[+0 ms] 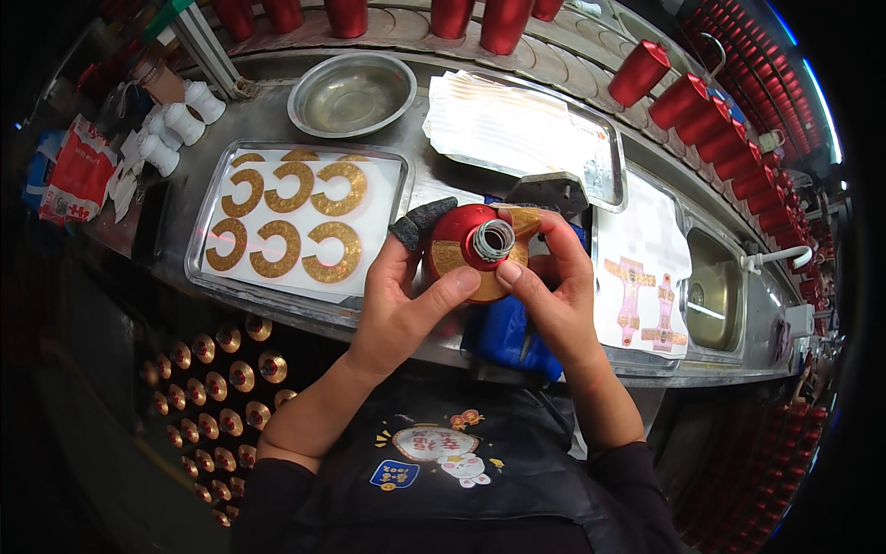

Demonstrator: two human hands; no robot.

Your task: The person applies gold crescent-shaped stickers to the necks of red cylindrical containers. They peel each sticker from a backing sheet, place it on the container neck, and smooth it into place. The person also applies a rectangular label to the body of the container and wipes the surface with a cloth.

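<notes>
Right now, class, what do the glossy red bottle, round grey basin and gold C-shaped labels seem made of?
Glossy red threaded-neck bottle: perhaps coated glass or metal; its highlights leave it open. Round grey basin: probably stainless steel, showing metallic sheen. Gold C-shaped labels: likely foil or film, given their glitter.

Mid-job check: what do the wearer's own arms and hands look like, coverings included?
Dark, plain-looking sleeves end near the elbows; the forearms are bare. The left hand has a dark grey covering on at least one of its fingers. The right hand shows no glove.
</notes>
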